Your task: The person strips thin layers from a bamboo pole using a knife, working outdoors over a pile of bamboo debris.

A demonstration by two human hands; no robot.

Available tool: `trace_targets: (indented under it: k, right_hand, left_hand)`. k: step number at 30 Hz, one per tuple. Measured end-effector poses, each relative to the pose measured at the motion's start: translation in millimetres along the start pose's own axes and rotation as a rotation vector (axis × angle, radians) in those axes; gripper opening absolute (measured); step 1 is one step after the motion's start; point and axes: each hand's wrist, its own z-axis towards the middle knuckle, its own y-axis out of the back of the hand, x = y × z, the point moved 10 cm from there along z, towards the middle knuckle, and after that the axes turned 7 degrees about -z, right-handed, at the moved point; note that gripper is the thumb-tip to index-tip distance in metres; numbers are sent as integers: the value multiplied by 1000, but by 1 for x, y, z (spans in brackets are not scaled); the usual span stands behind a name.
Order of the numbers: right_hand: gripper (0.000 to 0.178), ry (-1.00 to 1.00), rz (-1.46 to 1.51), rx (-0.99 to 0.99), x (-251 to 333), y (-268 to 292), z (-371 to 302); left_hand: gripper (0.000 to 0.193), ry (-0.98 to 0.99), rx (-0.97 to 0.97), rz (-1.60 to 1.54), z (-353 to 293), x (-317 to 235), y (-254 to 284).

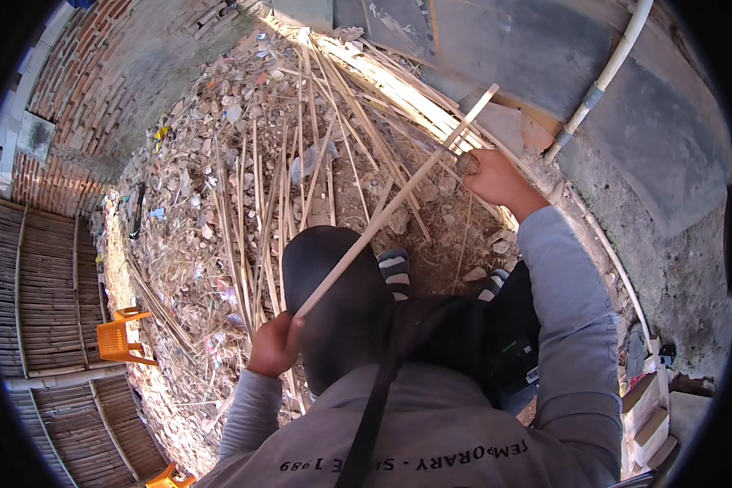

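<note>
A long pale bamboo strip (372, 230) slants across the middle of the head view, over my black-covered knee. Its lower end is in my left hand (275, 346), whose fingers are closed round it. My right hand (498, 177), farther off near the strip's upper end, is closed on the handle of a knife (468, 163). The handle's rounded brown end shows by the thumb. The dark blade seems to meet the strip, but most of it is hard to make out against the ground.
Several split bamboo strips (283, 203) lie across ground strewn with rubble and litter. More are piled along the grey wall (683, 268) at right, beside a pale pipe (598, 89). An orange plastic chair (120, 337) and a bamboo-slat wall (45, 285) stand at left. My sandalled feet (395, 272) are below.
</note>
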Motion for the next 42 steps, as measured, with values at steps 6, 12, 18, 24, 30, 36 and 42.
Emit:
trace_targets:
  k: [6, 12, 18, 24, 30, 36, 42]
  right_hand:
    - [37, 90, -85, -18, 21, 22, -11]
    - [32, 247, -160, 9, 72, 9, -25]
    - [43, 178, -113, 133, 47, -17, -10]
    - [31, 180, -63, -46, 56, 2, -16]
    - [34, 185, -112, 159, 64, -8, -17]
    - [33, 162, -137, 97, 61, -14, -12]
    - [38, 272, -146, 126, 71, -18, -17]
  left_hand:
    - [38, 29, 38, -42, 2, 4, -6]
    - [35, 17, 0, -7, 1, 0, -4]
    - [33, 17, -33, 36, -1, -4, -3]
    - [34, 10, -41, 56, -1, -9, -2]
    - [34, -14, -53, 42, -3, -3, -2]
    - [34, 5, -47, 66, -2, -10, -1]
    - [32, -33, -61, 83, -5, 5, -6]
